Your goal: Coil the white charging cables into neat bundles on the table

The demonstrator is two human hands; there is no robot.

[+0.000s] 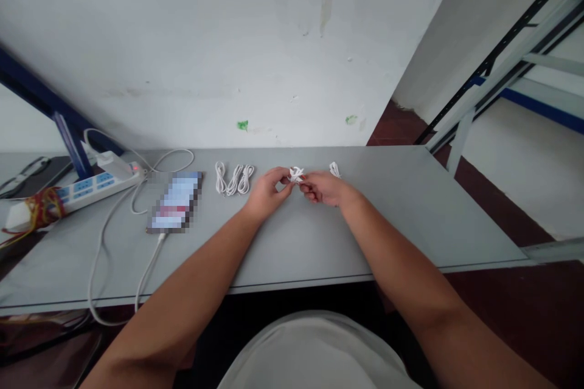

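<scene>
Between my two hands is a small bundle of white cable [297, 174], held just above the grey table. My left hand [270, 190] pinches its left side with thumb and fingers. On the right side, my right hand [323, 187] grips it with the fingers curled in. Three coiled white cables [234, 179] lie side by side to the left of my left hand. Another coiled white cable [334, 169] sits just behind my right hand, which partly covers it. The fingers hide some of the bundle, so its ends cannot be made out.
A phone [176, 202] with a blurred screen lies on the left of the grey table [410, 213], a white charging cord [150, 267] running from it over the front edge. Behind it are a power strip [98, 185] and a plugged-in adapter [116, 165]. A wall borders the back.
</scene>
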